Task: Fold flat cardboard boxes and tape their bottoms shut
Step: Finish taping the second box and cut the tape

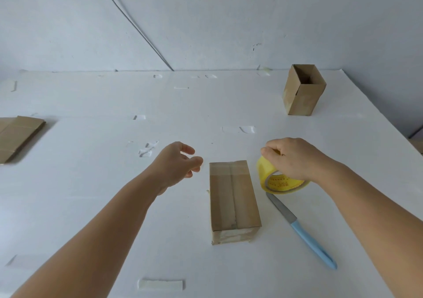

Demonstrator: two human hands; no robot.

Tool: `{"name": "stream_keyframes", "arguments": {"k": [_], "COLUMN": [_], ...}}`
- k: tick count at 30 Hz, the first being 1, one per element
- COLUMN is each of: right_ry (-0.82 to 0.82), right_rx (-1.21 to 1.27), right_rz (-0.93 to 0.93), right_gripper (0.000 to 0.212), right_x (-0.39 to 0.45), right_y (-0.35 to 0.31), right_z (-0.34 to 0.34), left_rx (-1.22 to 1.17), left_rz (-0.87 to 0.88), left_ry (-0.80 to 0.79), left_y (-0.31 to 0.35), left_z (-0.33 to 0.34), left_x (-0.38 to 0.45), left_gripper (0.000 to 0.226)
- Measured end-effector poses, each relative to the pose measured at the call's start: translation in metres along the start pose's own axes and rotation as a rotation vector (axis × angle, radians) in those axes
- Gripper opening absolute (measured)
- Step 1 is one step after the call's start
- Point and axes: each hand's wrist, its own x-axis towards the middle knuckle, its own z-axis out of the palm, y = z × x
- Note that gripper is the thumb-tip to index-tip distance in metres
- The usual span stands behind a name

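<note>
Brown rectangular cardboard box [233, 200] lies on its side on the white bench [91, 206], centre of view, long axis running 12 to 6 o'clock, taped seam along the upper face, taped end toward the person. Left hand [177, 165] hovers just at its far-left corner, about 10 o'clock from the box, fingers loosely curled, holding nothing, not touching it. Right hand [290, 158] at 2 o'clock from the box grips the yellow roll of clear packing tape [278, 181], fingers curled over its top rim. Both are near; left looks marginally closer. Roll core carries red print, too small to read. Blue-handled knife [302, 229] lies at 4 o'clock, pointing toward the roll. No other writing legible.
</note>
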Motion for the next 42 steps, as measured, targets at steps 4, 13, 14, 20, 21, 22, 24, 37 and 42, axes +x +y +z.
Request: {"name": "stream_keyframes", "arguments": {"k": [4,13,14,20,21,22,24,37,42], "right_ry": [0.002,-0.024,-0.027,-0.050,-0.054,-0.059,-0.071,-0.053,-0.036], "right_rx": [0.006,0.011,0.009,0.035,0.053,0.074,0.122,0.200,0.181], "right_rz": [-0.004,0.001,0.001,0.018,0.023,0.028,0.040,0.056,0.030], "right_gripper": [0.044,0.045,0.045,0.044,0.043,0.043,0.042,0.041,0.042], "right_x": [0.004,0.009,0.009,0.007,0.006,0.005,0.003,-0.010,-0.011], "right_y": [0.004,0.006,0.006,0.008,0.007,0.007,0.005,0.000,-0.006], "right_z": [0.004,0.012,0.013,0.021,0.024,0.028,0.035,0.044,0.047], "left_rx": [-0.021,-0.052,-0.055,-0.082,-0.105,-0.135,-0.207,0.017,-0.247], "left_rz": [-0.008,-0.037,-0.040,-0.077,-0.091,-0.107,-0.142,-0.152,0.078], "left_ry": [-0.003,-0.014,-0.016,-0.070,-0.089,-0.112,-0.171,-0.084,-0.225], "left_y": [-0.006,-0.018,-0.019,-0.026,-0.027,-0.028,-0.031,-0.045,-0.026], "left_z": [0.003,0.005,0.006,0.012,0.014,0.017,0.022,0.036,0.053], "left_x": [0.003,0.006,0.006,0.009,0.009,0.009,0.009,0.004,-0.015], "left_gripper": [0.028,0.025,0.025,0.024,0.024,0.024,0.024,0.026,0.063]}}
